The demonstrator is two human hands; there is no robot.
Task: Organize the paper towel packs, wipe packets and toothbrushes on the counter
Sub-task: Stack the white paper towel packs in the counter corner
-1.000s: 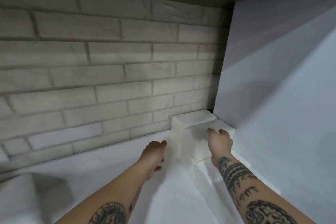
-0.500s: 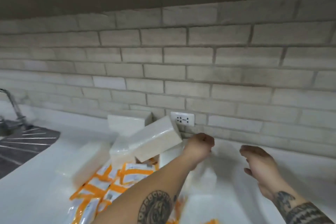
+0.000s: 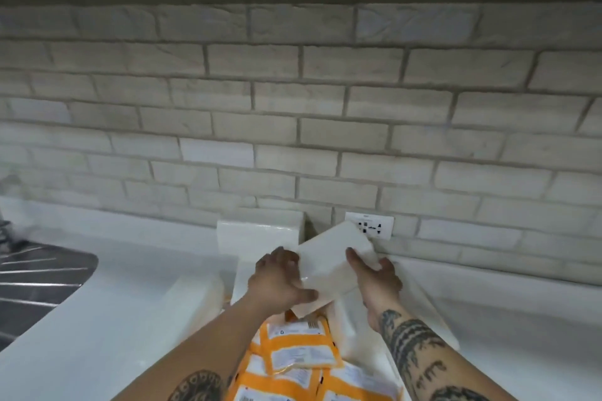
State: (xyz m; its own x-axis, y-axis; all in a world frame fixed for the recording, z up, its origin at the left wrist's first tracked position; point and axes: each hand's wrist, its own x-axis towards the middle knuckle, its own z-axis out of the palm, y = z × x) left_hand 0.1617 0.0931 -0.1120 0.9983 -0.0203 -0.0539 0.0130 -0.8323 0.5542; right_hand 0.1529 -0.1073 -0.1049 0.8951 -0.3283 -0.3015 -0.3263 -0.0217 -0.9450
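Two hands are working one pack. The left hand (image 3: 279, 280) is clamping the near left end of a paper towel pack (image 3: 332, 257), with its thumb along the lower edge. The right hand (image 3: 378, 278) is gripping the right side, thumb lying on the top face and fingers curled beneath.

The pack is being held above the pile, tilted. Its far corner is rising toward the wall outlet (image 3: 374, 225) and covering part of it in view. It is a white, brick-shaped block in glossy clear wrap, with no print showing.

Count of packs: four are showing plainly.
- The held one.
- A second pack (image 3: 259, 234), standing against the brick wall (image 3: 293, 127).
- A third pack (image 3: 195, 299), lying to the left on the counter (image 3: 97, 335).
- A fourth pack (image 3: 355, 332), lying under the right forearm.
- More white is showing beneath the hands, but the number there cannot be told.

Wipe packets (image 3: 293, 355), orange and white, are lying overlapped below the held pack. At least five are showing, and the edges are too tangled for an exact count.

A dark ribbed drainboard (image 3: 39, 277) is sitting far left.
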